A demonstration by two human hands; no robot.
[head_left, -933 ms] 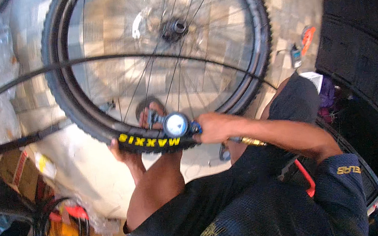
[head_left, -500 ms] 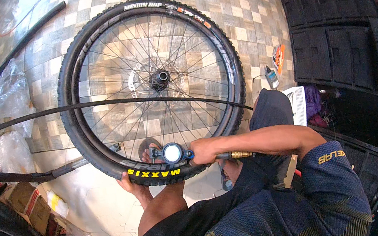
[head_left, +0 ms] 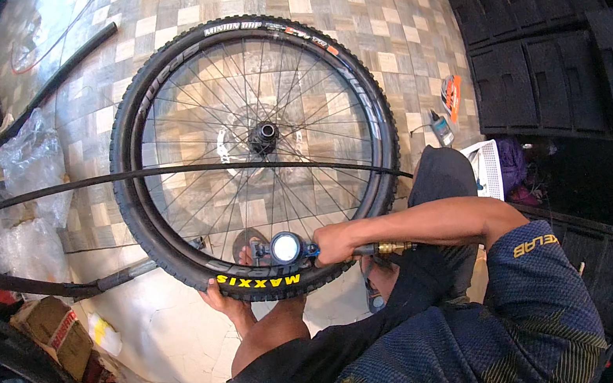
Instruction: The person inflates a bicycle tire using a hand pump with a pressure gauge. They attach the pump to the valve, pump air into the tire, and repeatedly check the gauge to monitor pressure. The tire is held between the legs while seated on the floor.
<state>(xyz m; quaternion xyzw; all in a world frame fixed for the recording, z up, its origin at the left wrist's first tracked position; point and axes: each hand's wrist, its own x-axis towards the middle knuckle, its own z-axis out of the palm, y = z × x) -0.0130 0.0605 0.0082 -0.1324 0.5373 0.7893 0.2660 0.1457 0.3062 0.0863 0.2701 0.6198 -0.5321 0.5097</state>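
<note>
1. Wheel (head_left: 263, 138) stretches beyond the round gauge (head_left: 285, 248); likely light but bulky, stiff-rimmed, grippy: best held by the tyre (head_left: 126, 139).
2. Right hand (head_left: 336, 243), right of the gauge, wraps the inflator (head_left: 367, 249).
3. Left hand (head_left: 228, 304), left of the gauge, touches the tyre; whether pinching, I cannot tell.

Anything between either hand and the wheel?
Left hand: nothing visible, it touches the tyre. Right hand: only the gauge tool it grips. A black hose crosses the wheel in view, farther out than both hands.
</note>
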